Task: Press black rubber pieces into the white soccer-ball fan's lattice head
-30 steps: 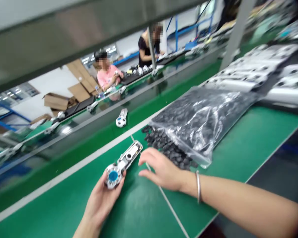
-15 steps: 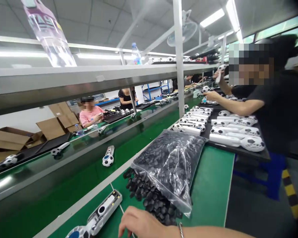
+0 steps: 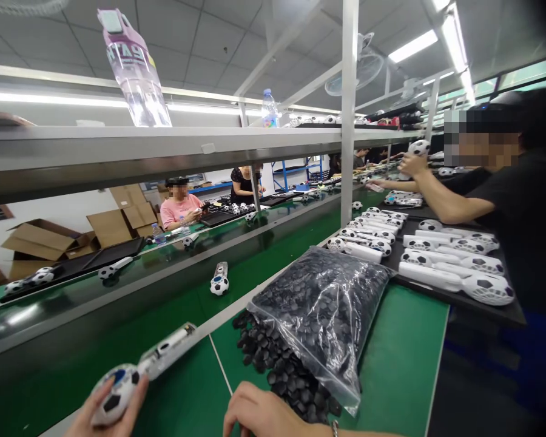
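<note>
My left hand is closed around the round head of a white soccer-ball-patterned handheld device, thumb and fingers on either side of the ball. Its handle points up and to the right, with the inner parts exposed. My right hand is low over the green tabletop, fingers curled downward. Its fingertips run out of the picture, so anything in them is hidden. Beside it, small black pieces spill from the mouth of a clear plastic bag full of the same pieces.
Another soccer-ball device lies on the green conveyor belt. Rows of white devices rest on a black tray at right, beside a co-worker holding one. A metal shelf with bottles crosses above, held by an upright post.
My left hand has come into view and grips the device, which is now raised and shifted left. My right hand stays by the black pieces. The view has shifted somewhat.
</note>
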`<state>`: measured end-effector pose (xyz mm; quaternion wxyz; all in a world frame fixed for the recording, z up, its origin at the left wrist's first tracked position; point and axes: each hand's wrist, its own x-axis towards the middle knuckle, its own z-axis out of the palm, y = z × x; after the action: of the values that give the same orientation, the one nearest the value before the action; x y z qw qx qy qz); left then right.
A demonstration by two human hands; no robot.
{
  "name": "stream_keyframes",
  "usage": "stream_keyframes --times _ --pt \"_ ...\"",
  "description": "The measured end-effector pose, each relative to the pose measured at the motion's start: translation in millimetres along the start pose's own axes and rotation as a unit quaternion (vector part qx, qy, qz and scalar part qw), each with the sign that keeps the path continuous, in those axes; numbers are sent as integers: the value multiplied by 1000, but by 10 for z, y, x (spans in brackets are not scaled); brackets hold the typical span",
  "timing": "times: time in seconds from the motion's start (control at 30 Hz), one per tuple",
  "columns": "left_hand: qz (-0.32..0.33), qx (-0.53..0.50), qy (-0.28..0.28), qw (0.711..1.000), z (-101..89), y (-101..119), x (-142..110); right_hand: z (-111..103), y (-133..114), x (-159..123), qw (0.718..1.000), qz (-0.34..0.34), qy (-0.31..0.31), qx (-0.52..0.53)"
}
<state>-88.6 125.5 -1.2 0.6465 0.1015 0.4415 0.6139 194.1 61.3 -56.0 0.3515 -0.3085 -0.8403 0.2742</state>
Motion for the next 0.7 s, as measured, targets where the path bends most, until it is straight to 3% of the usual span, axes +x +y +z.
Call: stream_keyframes --times 0.07,0.13,0.2,0.23,0.27,0.37,0.47,0.57,0.63,0.7 --pt "19 -63 26 997 262 179 5 -7 -3 1 1000 8 -6 6" --pt "37 -43 40 998 391 195 43 -3 8 -10 1000 5 -3 24" --pt "61 59 44 995 382 37 90 6 24 -26 999 -2 9 42" --pt "106 121 34 986 345 -83 106 11 32 -32 999 -4 15 50" --pt "159 176 15 971 300 -209 115 17 40 -38 998 -6 19 54" --pt "220 317 -47 921 209 -504 106 42 59 -42 999 -4 4 43" --pt "252 395 -81 880 227 -597 54 87 66 -28 999 -6 -42 -5" --pt "295 425 -87 851 319 -641 -139 149 20 4 989 -60 -95 -101" --pt "316 454 -150 819 443 -736 -400 180 -62 27 978 -92 -100 -160" --pt "328 511 -308 733 637 -899 -734 183 -183 39 976 -89 -72 -186"
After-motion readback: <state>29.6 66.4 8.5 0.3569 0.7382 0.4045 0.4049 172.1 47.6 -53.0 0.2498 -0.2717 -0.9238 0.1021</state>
